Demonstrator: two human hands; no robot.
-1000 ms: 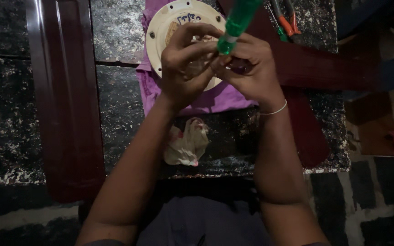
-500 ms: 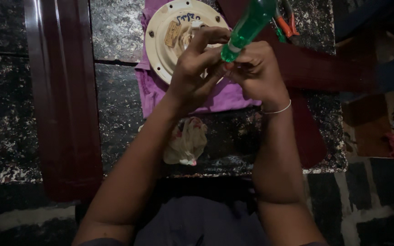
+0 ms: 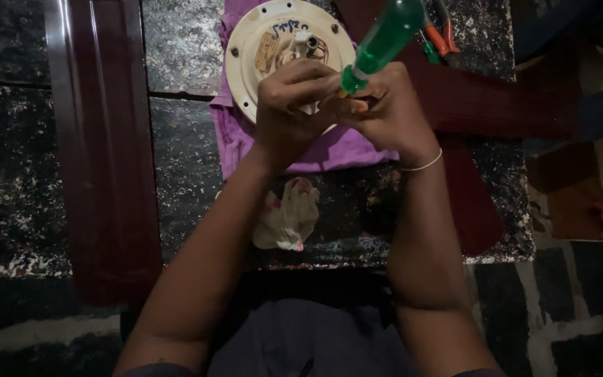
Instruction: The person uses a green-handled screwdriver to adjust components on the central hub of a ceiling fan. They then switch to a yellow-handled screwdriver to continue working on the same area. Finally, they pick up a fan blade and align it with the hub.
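Vs the earlier frame the green-handled screwdriver (image 3: 384,42) leans further right and more of the round cream plate (image 3: 246,52) on the purple cloth (image 3: 329,150) shows; right hand (image 3: 385,108) curled tight around the handle base, left hand (image 3: 291,105) curled closed against it over the plate.

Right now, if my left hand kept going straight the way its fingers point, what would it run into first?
Probably the right hand, which grips the green-handled screwdriver: the left hand already curls toward it, seemingly touching above the cream round plate.
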